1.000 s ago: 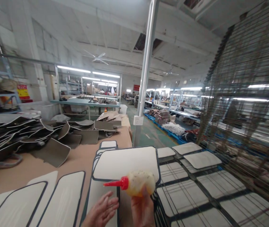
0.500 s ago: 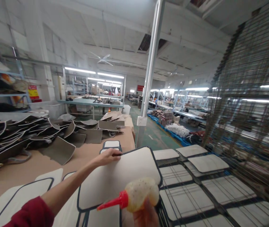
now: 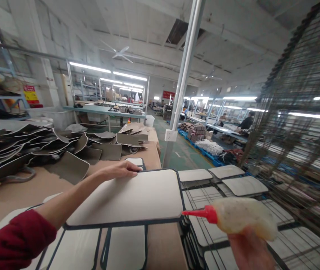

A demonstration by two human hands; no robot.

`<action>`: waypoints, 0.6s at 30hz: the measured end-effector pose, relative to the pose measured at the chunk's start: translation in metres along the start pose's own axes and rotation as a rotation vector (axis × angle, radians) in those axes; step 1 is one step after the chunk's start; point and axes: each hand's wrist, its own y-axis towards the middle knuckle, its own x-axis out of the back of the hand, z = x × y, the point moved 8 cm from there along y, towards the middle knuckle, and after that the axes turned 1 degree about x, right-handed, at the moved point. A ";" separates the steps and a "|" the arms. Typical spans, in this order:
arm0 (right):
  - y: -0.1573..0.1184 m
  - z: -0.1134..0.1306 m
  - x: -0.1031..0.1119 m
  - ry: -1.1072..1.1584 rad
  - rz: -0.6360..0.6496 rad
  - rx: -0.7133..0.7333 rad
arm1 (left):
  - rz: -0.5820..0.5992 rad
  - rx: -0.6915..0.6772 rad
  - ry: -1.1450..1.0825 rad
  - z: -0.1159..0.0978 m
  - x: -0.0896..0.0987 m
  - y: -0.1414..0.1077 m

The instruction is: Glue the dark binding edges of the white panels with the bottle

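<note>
My left fingers [image 3: 133, 170] pinch the pale panel [image 3: 131, 198]'s far edge, leaving its face mostly uncovered | right fingers [image 3: 249, 231] grasp the bottle [image 3: 240, 215] sideways, nozzle [image 3: 199, 213] towards panel's corner | panel over desk [image 3: 165, 243]

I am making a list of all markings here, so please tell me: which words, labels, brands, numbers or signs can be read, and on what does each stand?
No text here can be read.
Red-and-yellow sign at the left: too small and blurred.
Red banner far back: pale marks, too small to read.
Squeeze bottle: no readable label.
Held white panel: no lettering visible.
</note>
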 end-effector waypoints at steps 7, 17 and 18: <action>0.003 0.046 -0.051 -0.138 0.085 0.180 | 0.184 0.155 -0.126 0.015 -0.004 -0.002; 0.006 0.046 -0.053 -0.180 0.227 0.164 | 0.474 0.035 0.031 0.025 -0.005 -0.006; 0.003 0.047 -0.053 -0.173 0.214 0.184 | 0.474 0.040 0.024 0.028 -0.004 -0.006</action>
